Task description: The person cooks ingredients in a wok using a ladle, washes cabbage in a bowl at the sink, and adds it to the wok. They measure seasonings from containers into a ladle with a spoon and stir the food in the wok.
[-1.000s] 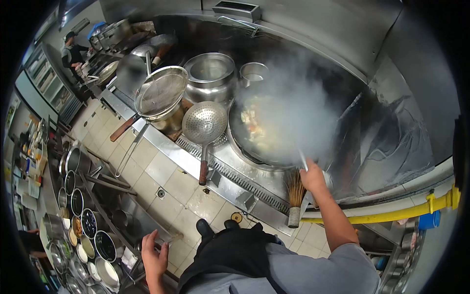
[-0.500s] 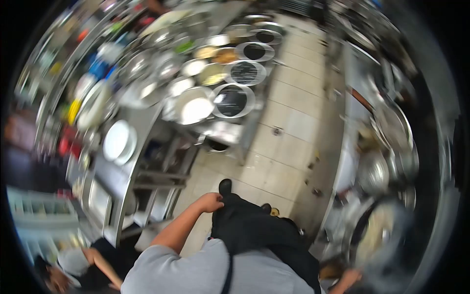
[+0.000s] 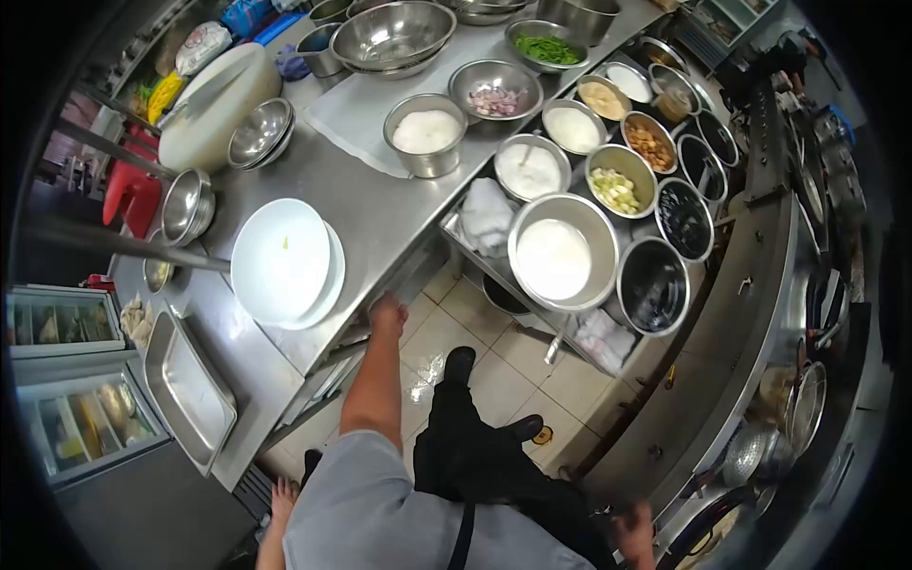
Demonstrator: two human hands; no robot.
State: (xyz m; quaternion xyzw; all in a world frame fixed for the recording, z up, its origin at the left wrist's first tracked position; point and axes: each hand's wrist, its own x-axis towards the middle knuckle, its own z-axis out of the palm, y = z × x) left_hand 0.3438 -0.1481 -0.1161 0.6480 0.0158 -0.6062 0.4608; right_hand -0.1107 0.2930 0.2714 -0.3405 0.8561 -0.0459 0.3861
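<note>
My left hand (image 3: pixel 388 315) is beside the steel table's front edge, just right of two stacked white plates (image 3: pixel 280 261). Its fingers look curled in, with nothing seen in them. Low at the right, my right hand (image 3: pixel 635 530) is near the wok (image 3: pixel 717 532); its fingers are blurred, and no utensil shows in it. A large pot of white liquid (image 3: pixel 554 261) stands beyond my left hand, to its right, beside a bowl of chopped pale green pieces (image 3: pixel 617 190).
Another person's hand (image 3: pixel 283 499) is at the lower left, beside my sleeve. A metal tray (image 3: pixel 190 389) lies on the left counter. Steel bowls (image 3: pixel 394 33) and a pot of white grains (image 3: pixel 426 133) stand on the table. A perforated ladle (image 3: pixel 744 456) lies by the stove.
The view has swung from the stove to the prep table and plates. My right hand, earlier on a utensil in the steaming wok, is now apart from it. My left hand has moved toward the table.
</note>
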